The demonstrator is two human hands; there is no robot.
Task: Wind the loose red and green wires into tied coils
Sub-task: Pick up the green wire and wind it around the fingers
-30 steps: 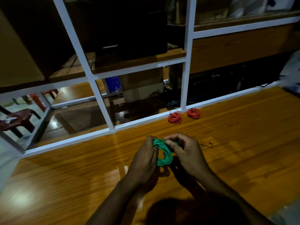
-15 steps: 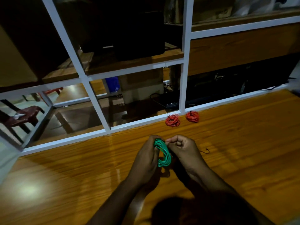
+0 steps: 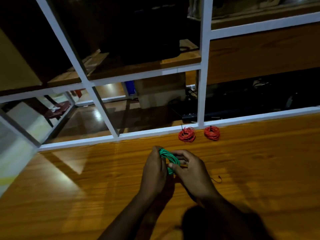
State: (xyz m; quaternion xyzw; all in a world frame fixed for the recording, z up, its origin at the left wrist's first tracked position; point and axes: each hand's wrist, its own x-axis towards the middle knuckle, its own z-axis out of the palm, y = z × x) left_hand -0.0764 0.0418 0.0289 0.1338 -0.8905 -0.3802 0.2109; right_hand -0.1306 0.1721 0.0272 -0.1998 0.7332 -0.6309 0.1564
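A green wire coil (image 3: 168,157) is held between both hands above the wooden table (image 3: 69,196). My left hand (image 3: 153,170) grips its left side with the fingers wrapped round the loops. My right hand (image 3: 189,168) pinches the coil's right and lower part with thumb and fingers. Two red coils lie tied with dark ties near the table's far edge: one red coil (image 3: 187,134) on the left and the other red coil (image 3: 212,133) to its right. A short dark tie wire (image 3: 217,179) lies on the table just right of my right hand.
A white window frame (image 3: 201,66) runs along the table's far edge, with glass panes behind it. Beyond the glass are wooden shelves, a cardboard box (image 3: 161,94) and dark cables.
My right hand has shifted from the top of the green coil down to its lower right side. The view has tilted slightly; the red coils have stayed where they lay.
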